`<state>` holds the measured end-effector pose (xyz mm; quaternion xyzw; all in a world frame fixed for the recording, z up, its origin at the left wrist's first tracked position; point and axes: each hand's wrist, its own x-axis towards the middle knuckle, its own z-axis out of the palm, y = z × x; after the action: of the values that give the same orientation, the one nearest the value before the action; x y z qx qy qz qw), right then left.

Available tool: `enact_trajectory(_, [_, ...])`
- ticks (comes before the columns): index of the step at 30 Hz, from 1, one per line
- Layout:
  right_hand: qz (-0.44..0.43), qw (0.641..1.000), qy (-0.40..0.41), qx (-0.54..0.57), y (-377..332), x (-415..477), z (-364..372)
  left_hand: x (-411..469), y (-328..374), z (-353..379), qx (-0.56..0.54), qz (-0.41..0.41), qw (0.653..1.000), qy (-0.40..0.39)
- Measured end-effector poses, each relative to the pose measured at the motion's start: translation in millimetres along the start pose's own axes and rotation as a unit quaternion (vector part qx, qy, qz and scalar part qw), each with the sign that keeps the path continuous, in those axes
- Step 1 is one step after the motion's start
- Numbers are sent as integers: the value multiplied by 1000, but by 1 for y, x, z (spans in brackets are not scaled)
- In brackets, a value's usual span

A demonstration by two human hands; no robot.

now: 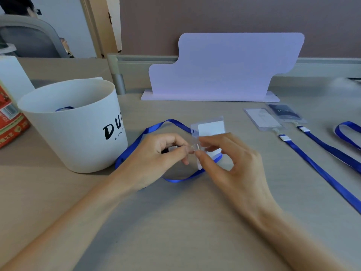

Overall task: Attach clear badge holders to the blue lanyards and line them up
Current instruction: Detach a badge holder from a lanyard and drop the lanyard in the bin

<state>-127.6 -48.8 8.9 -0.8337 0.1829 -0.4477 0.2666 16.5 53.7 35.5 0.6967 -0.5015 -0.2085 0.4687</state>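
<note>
Here the wide grey surface [175,222] carries everything. A white bucket [74,133] stands at the left with a bit of blue ribbon showing inside. At the right, two finished lanyards [316,167] lie stretched side by side, each joined to its own filled holder [262,119].

The blue lanyard [156,126] being worked on loops loosely over the surface in front of the person, from the bucket's foot round under both hands. It looks like thin, limp ribbon: nearly weightless, slippery, and no help in steadying anything, so the hard end is probably the only useful place to hold it.

The left hand [156,155] has its fingers curled and pinches that end fitting of the lanyard. The right hand [230,159] pinches the clear badge holder [210,127] between thumb and forefinger at its near edge, lifted just off the surface and tilted.

The holder looks like light, flexible plastic with a white card inside, smooth and likely to slide in the fingers. A grip close to its punched slot should keep it from bending away.

The small clip [192,147] sits between the two sets of fingertips. Whether it is through the slot, I cannot tell.
</note>
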Motion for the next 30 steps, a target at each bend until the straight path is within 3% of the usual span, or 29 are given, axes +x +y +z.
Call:
enact_trajectory(10, [-29, 999, 19, -10, 9, 2, 3, -2, 3, -1, -30, 31, 997, -70])
enact_trajectory(25, [-19, 999, -30, -40, 0, 1, -2, 0, -9, 3, 48, 71, 993, -76])
enact_trajectory(30, [100, 994, -40, 3, -7, 1, -4, 3, -13, 6, 58, 92, 992, -65])
